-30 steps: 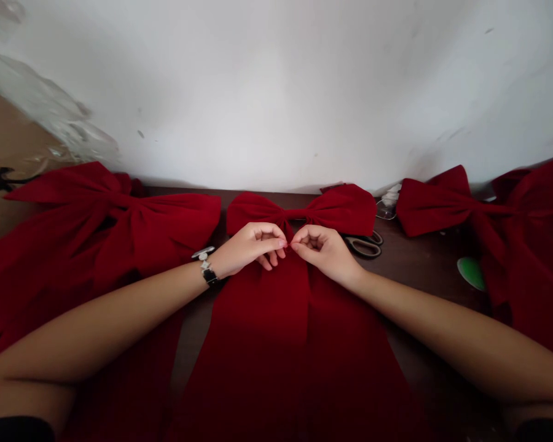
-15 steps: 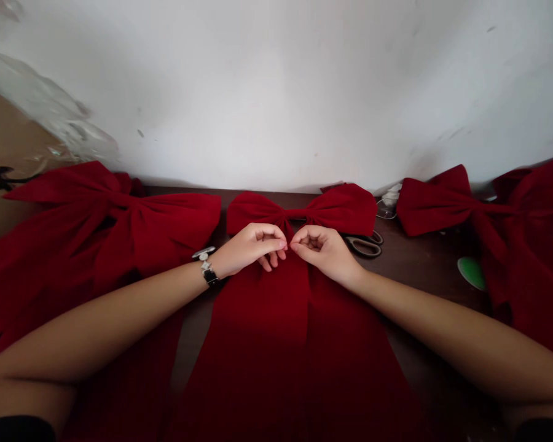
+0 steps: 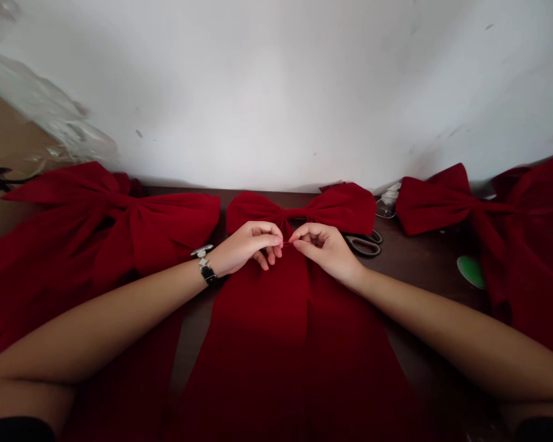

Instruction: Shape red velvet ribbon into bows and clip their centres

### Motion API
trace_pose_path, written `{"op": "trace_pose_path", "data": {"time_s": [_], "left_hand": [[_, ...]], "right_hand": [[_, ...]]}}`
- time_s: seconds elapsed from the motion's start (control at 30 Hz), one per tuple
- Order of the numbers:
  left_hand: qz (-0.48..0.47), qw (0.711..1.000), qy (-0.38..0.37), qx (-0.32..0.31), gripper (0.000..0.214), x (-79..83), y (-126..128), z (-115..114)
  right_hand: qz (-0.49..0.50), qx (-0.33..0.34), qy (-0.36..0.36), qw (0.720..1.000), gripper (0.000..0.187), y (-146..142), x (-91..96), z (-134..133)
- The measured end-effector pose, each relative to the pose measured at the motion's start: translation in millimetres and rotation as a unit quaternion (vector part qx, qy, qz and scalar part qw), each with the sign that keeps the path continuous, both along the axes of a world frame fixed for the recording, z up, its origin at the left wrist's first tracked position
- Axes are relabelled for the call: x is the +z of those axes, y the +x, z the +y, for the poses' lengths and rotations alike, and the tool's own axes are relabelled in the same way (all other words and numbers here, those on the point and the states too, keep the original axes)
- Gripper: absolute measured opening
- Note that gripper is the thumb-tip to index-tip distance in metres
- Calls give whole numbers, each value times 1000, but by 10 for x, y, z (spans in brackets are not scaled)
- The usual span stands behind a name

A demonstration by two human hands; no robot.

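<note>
A large red fabric bow (image 3: 341, 209) lies in the middle of the table, its two long tails spreading toward me. Over its centre, my left hand (image 3: 253, 245) pinches with thumb and forefinger, the other fingers loosely curled. My right hand (image 3: 325, 248) pinches facing it, a small gap away. A thin red thread (image 3: 286, 244) runs across that gap from fingertips to fingertips. Its full length and ends are hidden by the fingers. Just beyond my right hand lie scissors (image 3: 366, 244) with dark handles, their blades out of sight under the bow.
More red bows lie at the left (image 3: 120, 209) and right (image 3: 442, 202). A green round disc (image 3: 471, 272) rests on the dark table (image 3: 419, 264) at right. A small clear bottle (image 3: 389, 199) stands by the white wall (image 3: 276, 92). A cardboard box (image 3: 9, 135) with clear plastic is far left.
My fingertips have moved slightly apart, my left hand shifting a little to the left. The red thread now shows between them. The bows and scissors stay where they were.
</note>
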State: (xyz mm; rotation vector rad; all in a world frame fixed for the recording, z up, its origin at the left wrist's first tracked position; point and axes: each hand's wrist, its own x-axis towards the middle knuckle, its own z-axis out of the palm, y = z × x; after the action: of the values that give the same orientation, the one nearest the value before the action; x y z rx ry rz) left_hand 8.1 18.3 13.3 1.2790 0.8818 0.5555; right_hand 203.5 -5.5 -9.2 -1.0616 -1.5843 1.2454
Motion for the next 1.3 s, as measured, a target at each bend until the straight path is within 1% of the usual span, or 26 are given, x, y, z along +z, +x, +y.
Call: {"op": "trace_pose_path", "data": {"time_s": [0.17,0.33,0.53,0.7,0.87,1.03,1.13,1.3], "left_hand": [[-4,1000,-5,4,9,-13,2,8],[1,1000,-1,4,9,-9,5,7],[26,999,24,-9,13,9,-1,-1],[37,998,40,-8,13,14,13,-18],[16,999,27,7,12,4,8,-16],[-4,1000,9,15,10,-12,-8,10],[0,1000,18,10,11,-15,-1,6],[25,998,55,17,14,-11,30,-34]], "right_hand": [[-15,4,10,1000,12,-1,7,0],[-30,-14,27,999,12,-3,3,0],[-19,-10,15,1000,13,-6,-8,3],[-26,-6,20,999,12,-2,4,1],[17,11,34,999,10,-7,-14,-14],[46,25,21,998,12,-17,-43,-22],[34,22,24,999,12,-19,-44,-23],[-7,17,29,999,11,-14,-31,-18]]}}
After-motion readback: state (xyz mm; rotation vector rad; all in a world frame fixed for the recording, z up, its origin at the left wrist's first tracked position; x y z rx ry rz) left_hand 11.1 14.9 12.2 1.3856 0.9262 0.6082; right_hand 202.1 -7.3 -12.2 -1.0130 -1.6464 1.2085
